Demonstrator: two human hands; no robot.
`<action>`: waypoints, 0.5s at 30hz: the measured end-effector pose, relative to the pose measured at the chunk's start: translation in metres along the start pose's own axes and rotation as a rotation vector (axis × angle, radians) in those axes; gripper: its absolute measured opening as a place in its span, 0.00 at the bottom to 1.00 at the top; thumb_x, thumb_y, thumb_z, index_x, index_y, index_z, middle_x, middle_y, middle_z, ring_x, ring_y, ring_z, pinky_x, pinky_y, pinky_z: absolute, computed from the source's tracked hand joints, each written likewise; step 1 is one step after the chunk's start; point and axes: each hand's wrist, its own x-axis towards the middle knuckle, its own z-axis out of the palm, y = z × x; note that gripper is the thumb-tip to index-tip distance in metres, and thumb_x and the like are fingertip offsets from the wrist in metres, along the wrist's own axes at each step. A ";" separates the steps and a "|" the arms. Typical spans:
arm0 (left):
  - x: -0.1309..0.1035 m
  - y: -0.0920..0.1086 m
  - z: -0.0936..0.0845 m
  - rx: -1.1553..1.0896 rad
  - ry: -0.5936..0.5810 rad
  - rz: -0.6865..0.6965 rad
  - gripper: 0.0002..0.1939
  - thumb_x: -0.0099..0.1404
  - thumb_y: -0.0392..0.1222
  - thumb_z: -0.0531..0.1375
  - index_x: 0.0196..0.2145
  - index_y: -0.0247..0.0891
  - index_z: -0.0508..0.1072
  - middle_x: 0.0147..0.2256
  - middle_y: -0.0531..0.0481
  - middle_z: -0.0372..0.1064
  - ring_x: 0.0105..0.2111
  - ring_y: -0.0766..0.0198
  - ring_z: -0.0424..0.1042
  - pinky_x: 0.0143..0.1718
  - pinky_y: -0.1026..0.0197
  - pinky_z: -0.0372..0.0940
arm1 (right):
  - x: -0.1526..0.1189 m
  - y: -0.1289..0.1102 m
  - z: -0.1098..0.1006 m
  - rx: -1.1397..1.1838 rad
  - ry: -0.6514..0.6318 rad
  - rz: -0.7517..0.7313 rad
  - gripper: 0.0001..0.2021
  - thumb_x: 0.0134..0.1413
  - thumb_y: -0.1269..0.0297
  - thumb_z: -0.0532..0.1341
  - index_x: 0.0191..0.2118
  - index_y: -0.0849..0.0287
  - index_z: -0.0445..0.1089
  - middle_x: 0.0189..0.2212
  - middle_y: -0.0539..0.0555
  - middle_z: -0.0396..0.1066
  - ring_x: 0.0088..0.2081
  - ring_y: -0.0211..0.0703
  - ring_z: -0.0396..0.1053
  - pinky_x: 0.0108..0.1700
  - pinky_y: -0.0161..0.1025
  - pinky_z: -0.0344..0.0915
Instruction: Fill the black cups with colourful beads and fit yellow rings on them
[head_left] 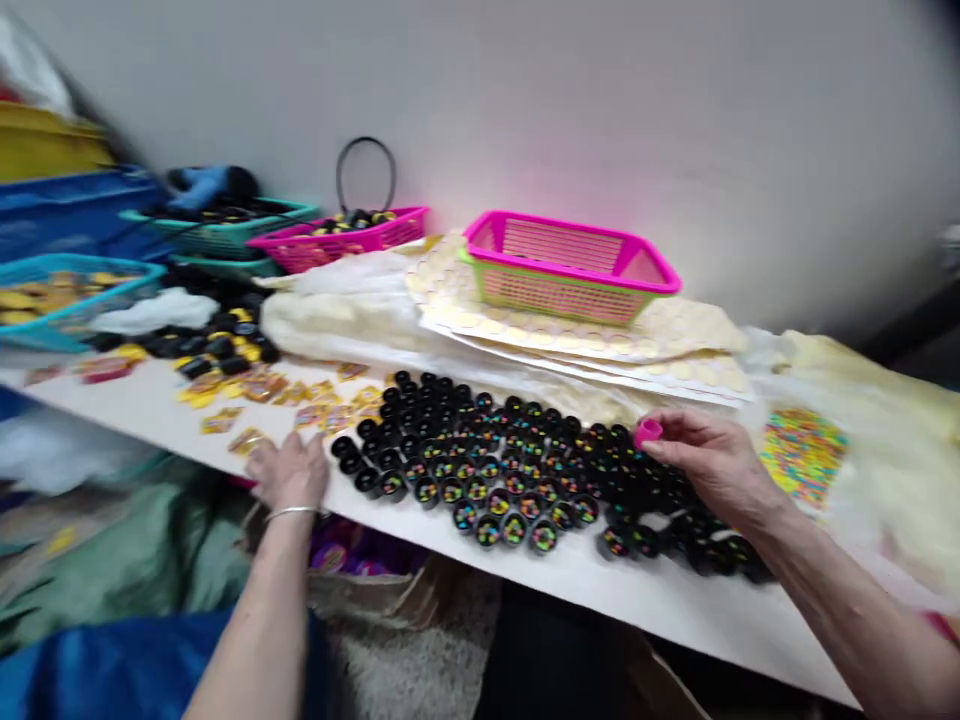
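The black cups [525,462] and small pink cup [647,431] look like smooth plastic, the tabletop [585,570] matt.

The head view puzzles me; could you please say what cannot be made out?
In the head view:
Pink cup: right side hidden by the right hand.
Small yellow packets: print blurred, too small.
Pink-and-green basket: floor hidden by its front wall.
Left hand: blurred, table contact unclear.
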 end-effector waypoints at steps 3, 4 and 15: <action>0.006 -0.015 0.016 0.018 0.074 -0.039 0.25 0.64 0.58 0.44 0.44 0.38 0.69 0.52 0.34 0.54 0.53 0.41 0.53 0.46 0.40 0.60 | 0.026 -0.017 0.078 -0.060 -0.292 -0.075 0.10 0.43 0.62 0.65 0.34 0.58 0.73 0.30 0.51 0.71 0.33 0.41 0.66 0.38 0.39 0.63; 0.006 -0.017 0.019 0.016 0.088 -0.026 0.25 0.64 0.58 0.44 0.44 0.39 0.69 0.52 0.35 0.55 0.53 0.42 0.53 0.46 0.40 0.60 | 0.037 -0.020 0.102 -0.111 -0.378 -0.112 0.09 0.44 0.63 0.64 0.34 0.59 0.72 0.29 0.50 0.71 0.33 0.40 0.66 0.39 0.39 0.62; 0.002 -0.017 0.019 -0.029 0.097 -0.037 0.23 0.63 0.57 0.47 0.46 0.42 0.70 0.55 0.41 0.53 0.55 0.44 0.51 0.47 0.41 0.61 | 0.109 -0.023 0.222 -1.254 -0.663 -0.555 0.09 0.48 0.74 0.54 0.33 0.60 0.71 0.35 0.57 0.68 0.38 0.46 0.61 0.32 0.37 0.51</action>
